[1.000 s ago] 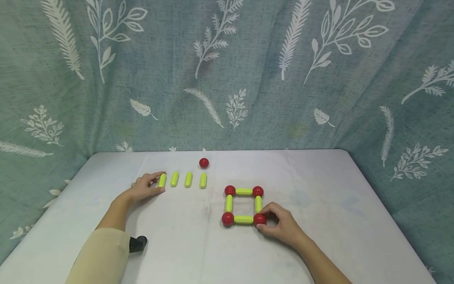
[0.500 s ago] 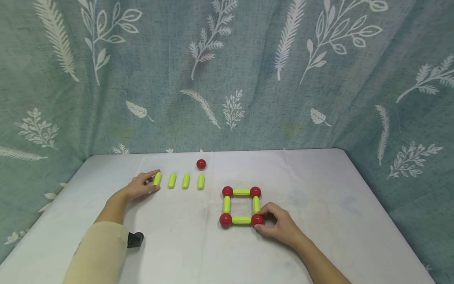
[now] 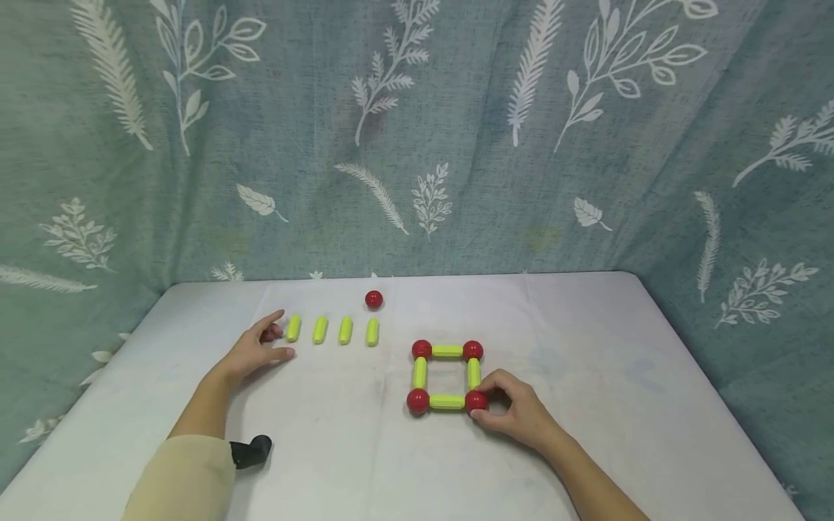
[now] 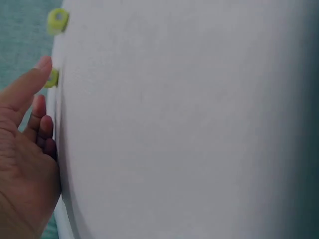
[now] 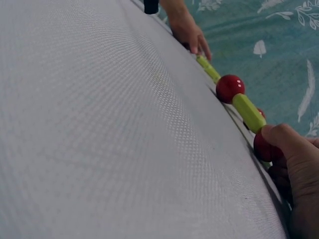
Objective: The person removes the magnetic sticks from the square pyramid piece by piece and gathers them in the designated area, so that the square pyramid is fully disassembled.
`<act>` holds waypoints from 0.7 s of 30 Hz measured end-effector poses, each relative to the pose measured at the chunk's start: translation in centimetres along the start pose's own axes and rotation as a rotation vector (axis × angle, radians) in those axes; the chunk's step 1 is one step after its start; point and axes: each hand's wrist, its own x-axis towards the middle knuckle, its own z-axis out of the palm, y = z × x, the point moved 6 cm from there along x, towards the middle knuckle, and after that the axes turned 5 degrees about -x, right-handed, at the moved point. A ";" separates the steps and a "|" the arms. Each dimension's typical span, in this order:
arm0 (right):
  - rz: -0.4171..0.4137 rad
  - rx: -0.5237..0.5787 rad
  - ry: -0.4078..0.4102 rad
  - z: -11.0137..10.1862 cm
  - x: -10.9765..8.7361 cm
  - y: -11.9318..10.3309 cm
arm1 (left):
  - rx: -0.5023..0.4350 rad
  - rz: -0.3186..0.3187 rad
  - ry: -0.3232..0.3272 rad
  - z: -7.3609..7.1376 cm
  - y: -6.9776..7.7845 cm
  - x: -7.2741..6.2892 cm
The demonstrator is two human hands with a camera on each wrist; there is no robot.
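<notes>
A white-covered table (image 3: 326, 449) fills the lower frame. Right of centre lies a square of red balls and yellow-green rods (image 3: 447, 351); the right hand (image 3: 517, 411) pinches its lower-right ball (image 3: 475, 401). Centre-left, the left hand (image 3: 253, 350) gapes wide beside four loose rods (image 3: 320, 330); a lone red ball (image 3: 374, 299) sits above the rightmost.

No lettering or numbers can be read.

Leaf-patterned cloth (image 3: 482, 202) behind white table (image 3: 619, 362)
</notes>
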 end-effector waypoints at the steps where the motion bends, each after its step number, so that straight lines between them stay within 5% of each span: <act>1: 0.006 -0.002 0.001 0.1 -0.1 0.2 | -0.013 0.020 0.009 0.2 0.0 -0.4; 9: 0.051 -0.010 -0.007 0.4 -0.3 0.9 | 0.045 0.151 0.070 2.5 0.8 -3.6; 21: 0.052 0.008 -0.012 0.2 0.0 0.3 | -0.151 0.362 -0.008 6.7 3.8 -6.3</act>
